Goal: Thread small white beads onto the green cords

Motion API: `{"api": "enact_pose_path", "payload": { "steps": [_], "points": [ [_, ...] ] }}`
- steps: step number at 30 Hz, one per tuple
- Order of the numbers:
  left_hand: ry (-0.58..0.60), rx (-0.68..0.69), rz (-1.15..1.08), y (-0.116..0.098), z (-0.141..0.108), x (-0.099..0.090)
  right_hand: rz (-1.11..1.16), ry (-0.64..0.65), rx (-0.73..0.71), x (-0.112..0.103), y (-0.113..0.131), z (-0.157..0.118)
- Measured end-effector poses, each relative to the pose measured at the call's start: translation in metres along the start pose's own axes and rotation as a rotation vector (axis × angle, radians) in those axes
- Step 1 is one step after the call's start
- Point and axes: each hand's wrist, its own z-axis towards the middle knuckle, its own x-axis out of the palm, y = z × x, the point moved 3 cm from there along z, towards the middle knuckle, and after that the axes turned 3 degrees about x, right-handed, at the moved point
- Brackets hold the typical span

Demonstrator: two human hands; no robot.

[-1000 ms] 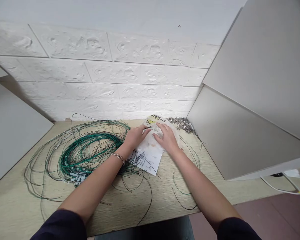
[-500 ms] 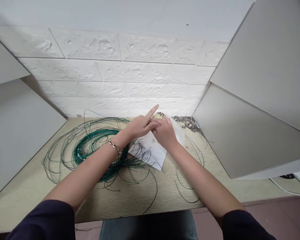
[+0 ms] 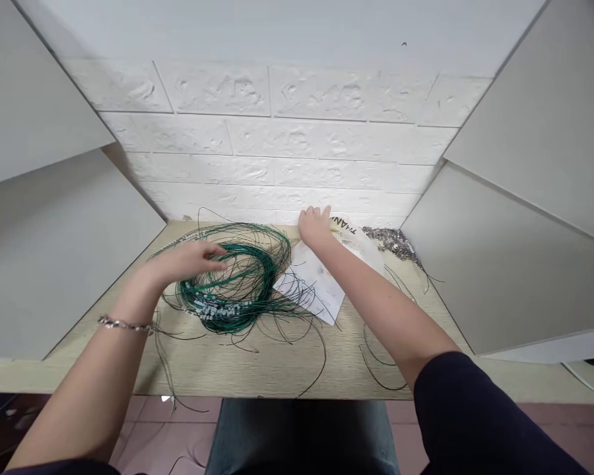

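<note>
The coil of green wire (image 3: 266, 277) lies on the desk (image 3: 257, 373), left of centre. The left hand (image 3: 185, 262) is the nearer of the two: it is at the coil's far-left part, overlapping it in view, with the bulk of the coil extending to the right of the fingertips and toward the person. Contact between hand and wire cannot be confirmed. The coil is a rounded loop, its shape broader from left to right in view; its loose ends fan out rightward across the paper (image 3: 332, 300). White connectors (image 3: 212, 308) are bunched along the near side of the loop.

Left hand: thumb and fingers partly spread and pointing right, with a gap between them; nothing is seen in the grip. The wrist is bent, so that the hand turns inward from the forearm. A bracelet (image 3: 123, 323) is on that forearm.

Right hand (image 3: 315, 227): beyond the coil's right side, close to the wall (image 3: 297, 171), beside the lettered bag (image 3: 369, 247). The fingers are curled, one raised; whether they have hold of anything cannot be told. The right arm extends diagonally over the paper and bag.
</note>
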Motion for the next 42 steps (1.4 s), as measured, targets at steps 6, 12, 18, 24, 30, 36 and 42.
{"api": "enact_pose_path", "payload": {
  "steps": [6,12,18,24,30,36,42],
  "points": [
    [0.137,0.029,0.024,0.022,-0.020,0.042,0.085,-0.210,-0.176,-0.011,0.020,-0.047],
    [0.034,0.151,0.008,0.020,-0.022,0.049,0.380,-0.140,-0.377,-0.018,0.044,-0.098],
    [-0.145,0.129,-0.017,0.021,-0.009,0.045,0.402,0.108,-0.598,0.001,0.072,-0.113],
    [-0.237,0.079,0.095,0.028,-0.004,0.053,0.469,0.120,-0.529,0.022,0.088,-0.112],
    [-0.369,0.082,0.137,0.031,-0.004,0.053,0.690,0.208,-0.415,0.032,0.101,-0.099],
    [-0.466,-0.010,0.311,0.032,-0.006,0.044,0.927,0.102,-0.340,0.006,0.082,-0.089],
    [-0.423,-0.087,0.239,0.027,-0.001,0.041,0.940,0.031,-0.302,-0.021,0.047,-0.092]
  ]
}}
